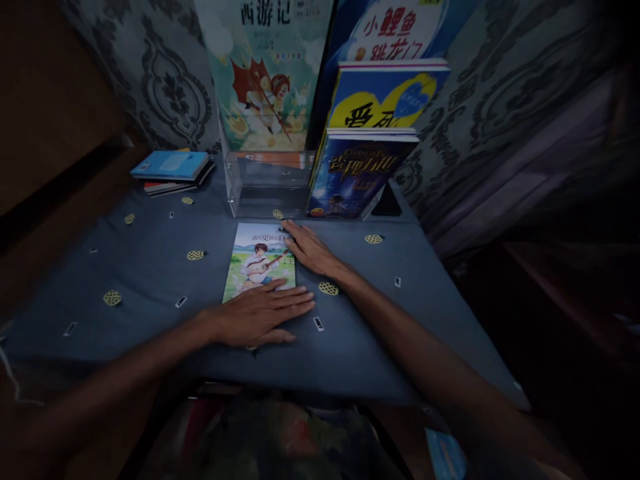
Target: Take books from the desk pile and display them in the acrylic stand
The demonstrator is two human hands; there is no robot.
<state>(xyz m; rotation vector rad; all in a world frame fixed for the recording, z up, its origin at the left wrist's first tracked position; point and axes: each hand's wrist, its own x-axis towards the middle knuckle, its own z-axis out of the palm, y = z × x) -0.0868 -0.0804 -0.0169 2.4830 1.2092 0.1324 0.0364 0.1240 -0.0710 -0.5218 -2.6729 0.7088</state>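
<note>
A thin book (259, 260) with a guitar player drawn on its cover lies flat on the blue-grey tablecloth. Across its lower edge rests my left hand (265, 310), palm down with the fingers stretched toward the right. My right hand (311, 250) lies along the book's upper right edge, its fingertips at the top corner. Neither hand is wrapped around anything. The left hand covers the bottom of the cover, and the right fingers hide the end of the title.
Behind the book stands a clear acrylic rack (273, 200) holding upright books, among them a dark blue one (350, 173) and a green one (273, 87). A small stack of books (173, 167) lies at the back left. The patterned tablecloth (150, 267) reaches the table's front edge.
</note>
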